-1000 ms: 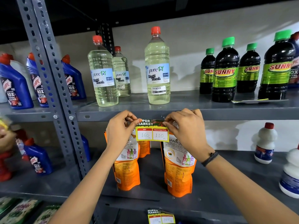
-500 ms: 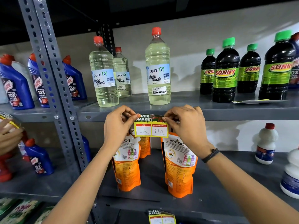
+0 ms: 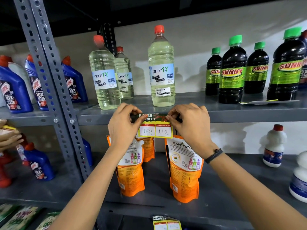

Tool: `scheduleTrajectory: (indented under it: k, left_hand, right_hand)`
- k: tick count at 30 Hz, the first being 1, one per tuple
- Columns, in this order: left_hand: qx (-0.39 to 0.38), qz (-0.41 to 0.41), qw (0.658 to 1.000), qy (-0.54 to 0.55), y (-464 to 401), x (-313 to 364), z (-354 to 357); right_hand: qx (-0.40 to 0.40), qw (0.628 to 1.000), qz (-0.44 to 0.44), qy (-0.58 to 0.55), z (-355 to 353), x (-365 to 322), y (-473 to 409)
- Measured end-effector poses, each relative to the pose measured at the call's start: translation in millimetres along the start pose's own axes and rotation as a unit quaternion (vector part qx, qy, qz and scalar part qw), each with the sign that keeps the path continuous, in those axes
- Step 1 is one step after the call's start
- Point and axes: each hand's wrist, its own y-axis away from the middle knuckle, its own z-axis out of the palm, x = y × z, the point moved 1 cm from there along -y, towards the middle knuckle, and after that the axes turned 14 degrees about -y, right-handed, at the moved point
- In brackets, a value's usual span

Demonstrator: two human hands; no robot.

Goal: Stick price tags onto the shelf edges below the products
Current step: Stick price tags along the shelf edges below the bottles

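A price tag with a dark "SUPER MARKET" header and yellow boxes reading 160 and 110 lies against the front edge of the grey shelf, below the clear Purety bleach bottles. My left hand pinches the tag's upper left corner. At the upper right corner my right hand pinches it too. The tag's lower half hangs under the shelf edge, in front of orange Santoor pouches.
Dark Sunny bottles and a flat card sit at the right of the same shelf. Blue Harpic bottles stand left of the slotted upright. Another tag hangs on the lower shelf edge. Another person's hand shows at far left.
Both hands have lifted the tag from in front of the pouches up to the shelf edge, where its header now rests against the metal.
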Motion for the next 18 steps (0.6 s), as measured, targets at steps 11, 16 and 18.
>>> scheduleTrajectory:
  k: [11, 16, 18]
  left_hand:
    - [0.011, 0.038, 0.999, 0.002, -5, 15, 9]
    - [0.011, 0.041, 0.999, -0.012, -4, 18, 15]
    - [0.006, 0.043, 0.999, -0.024, -5, 18, 16]
  right_hand:
    - [0.009, 1.0, -0.001, -0.008, -1, -1, -3]
    - [0.016, 1.0, -0.009, 0.009, 0, 2, -3]
    - [0.023, 1.0, -0.006, 0.01, 2, 3, -4]
